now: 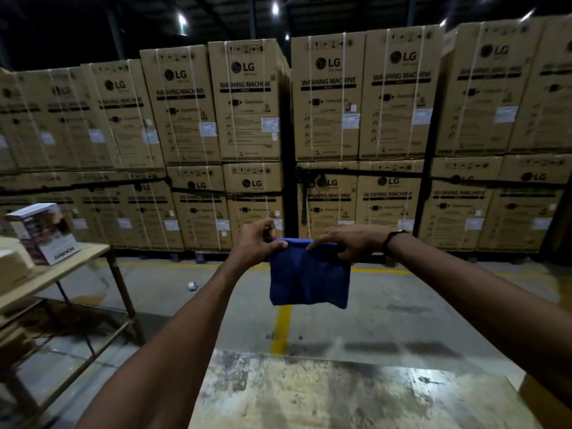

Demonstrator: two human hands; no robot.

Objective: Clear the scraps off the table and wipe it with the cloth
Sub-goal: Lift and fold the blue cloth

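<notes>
A blue cloth [309, 275] hangs folded in the air in front of me, above the floor beyond the table's far edge. My left hand [255, 243] pinches its upper left corner and my right hand [346, 241] grips its upper right edge; a dark band sits on that wrist. The worn, stained table top [340, 394] fills the lower middle of the view, below my outstretched arms. I see no scraps on the part of the table that shows.
A metal-framed rack [80, 258] stands at the left with a printed box [46, 232] on its wooden shelf. Stacked cardboard washing-machine cartons [247, 119] wall off the back. A small pale object [193, 286] lies on the concrete floor with yellow lines.
</notes>
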